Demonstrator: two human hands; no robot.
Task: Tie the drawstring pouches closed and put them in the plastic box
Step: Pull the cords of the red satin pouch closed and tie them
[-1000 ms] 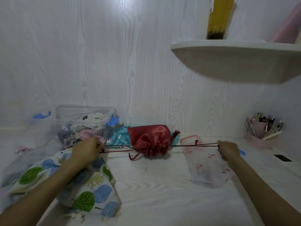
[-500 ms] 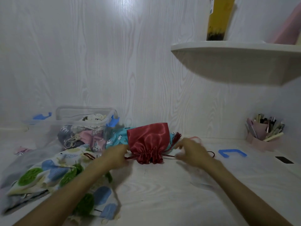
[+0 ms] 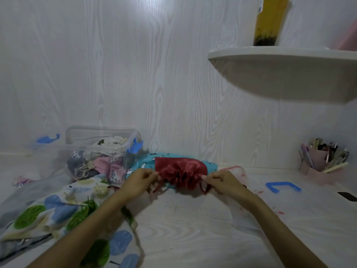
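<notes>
Both hands pinch the dark red cord at the gathered mouth of the red pouch (image 3: 180,172): the left hand (image 3: 139,181) holds it at the pouch's nine o'clock side, the right hand (image 3: 222,180) at its three o'clock side, fingers curled tight on the cord. The cord itself is thin and blurred, so whether a knot is formed cannot be told. The red pouch lies on the white table (image 3: 193,229) near the wall, on top of a blue pouch (image 3: 144,164) that is mostly hidden behind it. At ten o'clock from the red pouch stands the clear plastic box (image 3: 100,149), open, with several pouches inside, their shapes muddled through the plastic. A leaf-print cloth (image 3: 58,211) spreads at eight o'clock under the left forearm, cut off by the lower edge. A pale see-through pouch (image 3: 237,171) lies under the right wrist, hard to make out. At three o'clock sit a blue clip (image 3: 283,186) and a pink pen holder (image 3: 320,161). A white shelf (image 3: 280,55) juts from the wood-grain wall at one o'clock. Both forearms reach forward and converge.
</notes>
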